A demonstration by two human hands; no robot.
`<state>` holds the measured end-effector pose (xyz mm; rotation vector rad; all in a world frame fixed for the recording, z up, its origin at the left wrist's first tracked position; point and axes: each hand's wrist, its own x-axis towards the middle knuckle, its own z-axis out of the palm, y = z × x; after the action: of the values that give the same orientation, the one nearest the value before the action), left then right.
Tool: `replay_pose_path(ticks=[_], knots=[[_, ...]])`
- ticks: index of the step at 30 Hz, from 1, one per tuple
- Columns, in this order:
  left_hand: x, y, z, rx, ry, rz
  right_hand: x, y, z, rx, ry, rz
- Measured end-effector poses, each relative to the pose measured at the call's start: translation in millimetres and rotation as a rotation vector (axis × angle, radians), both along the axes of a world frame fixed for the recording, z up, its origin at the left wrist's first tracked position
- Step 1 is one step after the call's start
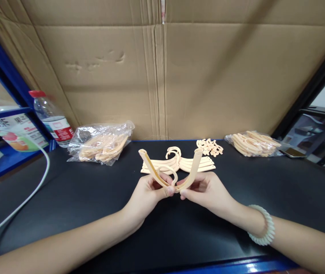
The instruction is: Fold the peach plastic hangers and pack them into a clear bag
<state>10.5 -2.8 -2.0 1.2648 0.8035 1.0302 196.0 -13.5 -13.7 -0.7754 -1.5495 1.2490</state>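
Note:
Both my hands hold one small cream plastic hanger (170,173) above the black table (65,198), near its middle. My left hand (148,192) pinches the hanger's left arm close to the centre. My right hand (205,190) pinches its right arm the same way. The two arms stick up and away from me in a V, and the hook curls between my thumbs. Just behind it lies a flat stack of finished hangers (178,163). A small heap of loose cream hooks (209,147) sits behind the stack to the right.
A clear bag of hanger parts (102,146) lies at the back left, another open bag (252,144) at the back right. A water bottle (52,118) stands by blue shelving. A white cable (28,198) crosses the left. Cardboard (162,76) walls the back. A phone (292,152) lies far right.

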Motion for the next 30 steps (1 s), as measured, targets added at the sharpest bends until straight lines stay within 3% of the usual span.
replay_pose_path(ticks=[11, 17, 20, 24, 30], knots=[[2.0, -2.5, 3.9, -0.004, 0.076, -0.031, 1.2, 3.8, 4.9, -0.151, 0.008, -0.077], [-21.8, 10.2, 27.8, -0.034, 0.069, 0.020, 35.9, 18.8, 17.7, -0.264, 0.120, 0.016], [-38.6, 27.2, 38.2, -0.105, -0.001, 0.070, 57.5, 31.7, 26.2, -0.231, 0.048, 0.047], [-51.8, 44.4, 42.5, -0.175, -0.048, 0.091, 72.5, 43.1, 31.6, -0.175, -0.124, -0.050], [-58.7, 51.4, 43.9, -0.209, -0.035, 0.079, 85.0, 48.6, 37.0, -0.184, -0.110, -0.133]])
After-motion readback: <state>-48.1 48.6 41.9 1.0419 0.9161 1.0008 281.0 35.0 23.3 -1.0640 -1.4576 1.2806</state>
